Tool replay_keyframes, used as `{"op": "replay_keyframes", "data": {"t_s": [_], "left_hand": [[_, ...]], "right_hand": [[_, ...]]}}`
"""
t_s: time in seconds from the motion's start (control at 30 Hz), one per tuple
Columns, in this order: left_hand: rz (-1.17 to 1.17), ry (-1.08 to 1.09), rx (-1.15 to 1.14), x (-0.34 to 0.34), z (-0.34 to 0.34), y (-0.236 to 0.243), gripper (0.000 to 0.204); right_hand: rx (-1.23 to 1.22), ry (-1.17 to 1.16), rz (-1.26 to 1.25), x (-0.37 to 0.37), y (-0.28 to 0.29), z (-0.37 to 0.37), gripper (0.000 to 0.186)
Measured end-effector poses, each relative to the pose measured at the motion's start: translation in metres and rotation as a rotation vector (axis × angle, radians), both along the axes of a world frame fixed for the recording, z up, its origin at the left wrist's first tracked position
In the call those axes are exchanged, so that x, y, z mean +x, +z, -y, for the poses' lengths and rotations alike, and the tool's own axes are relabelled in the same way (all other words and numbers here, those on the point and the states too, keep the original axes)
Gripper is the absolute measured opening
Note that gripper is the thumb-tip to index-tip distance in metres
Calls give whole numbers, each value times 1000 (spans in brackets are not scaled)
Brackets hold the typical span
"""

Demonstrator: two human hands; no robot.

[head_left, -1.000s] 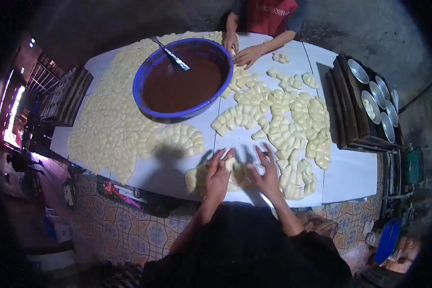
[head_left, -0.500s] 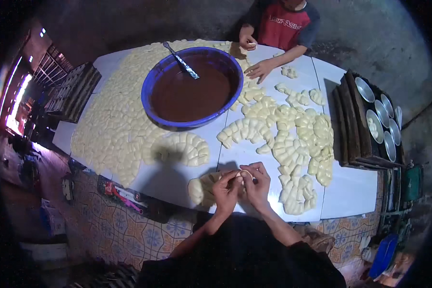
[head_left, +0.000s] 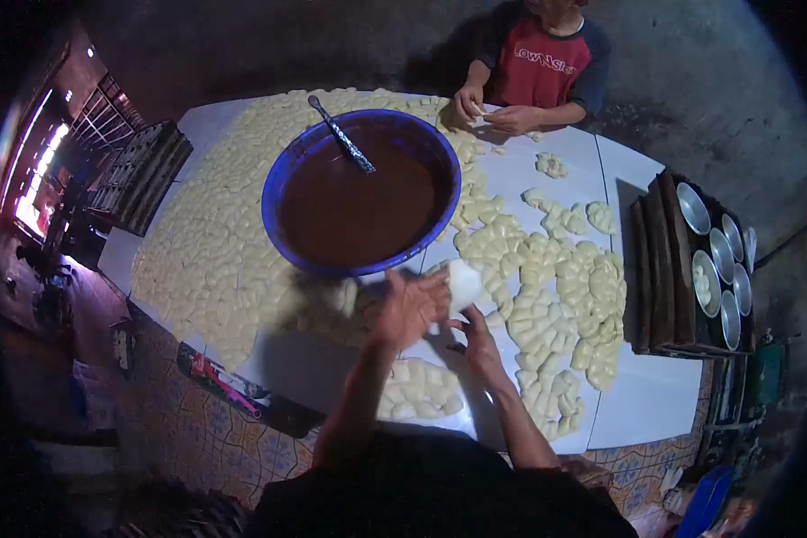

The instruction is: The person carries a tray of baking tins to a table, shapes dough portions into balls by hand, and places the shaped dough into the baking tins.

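A pale, flattened piece of dough [head_left: 464, 285], blurred by motion, hangs over the table just in front of the blue basin. It covers the fingertips of my left hand [head_left: 408, 309], whose palm faces up and whose fingers point right. Below the dough is my right hand [head_left: 481, 348], its thumb and forefinger apart and close to the dough's lower edge. Under my forearms lies a cluster of filled-looking dough pieces [head_left: 419, 390]. The blue basin [head_left: 272, 208] holds a brown filling [head_left: 359, 202], with a silvery-handled utensil [head_left: 341, 134] leaning across its rim.
Many dough pieces [head_left: 206, 242] cover the table's left side, and more rows [head_left: 547, 323] lie right of centre. Stacked dark trays [head_left: 659, 269] with round metal tins [head_left: 692, 209] stand at the right edge. Opposite, a person's hands [head_left: 502, 117] work a small piece.
My hands have moved forward from the table's near edge and drawn apart, and the dough now spreads wider. The co-worker's hands have come together. The whole view has shifted slightly.
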State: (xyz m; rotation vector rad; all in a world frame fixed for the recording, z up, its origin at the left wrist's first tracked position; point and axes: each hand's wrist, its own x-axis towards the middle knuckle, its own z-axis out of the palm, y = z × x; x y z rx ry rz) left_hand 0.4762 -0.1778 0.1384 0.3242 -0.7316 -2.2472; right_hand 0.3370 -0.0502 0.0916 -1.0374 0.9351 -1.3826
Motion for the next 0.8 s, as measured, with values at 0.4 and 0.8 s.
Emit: {"op": "replay_keyframes", "data": {"t_s": [0.4,0.8], "left_hand": [[1621,140,-1173,-23,90,22,61],[870,132,115,-9,-117,16,79]], "right_hand": [[145,-260,82,-16,-12,-9,65],[476,-402,407,21,-1,-52,24]]}}
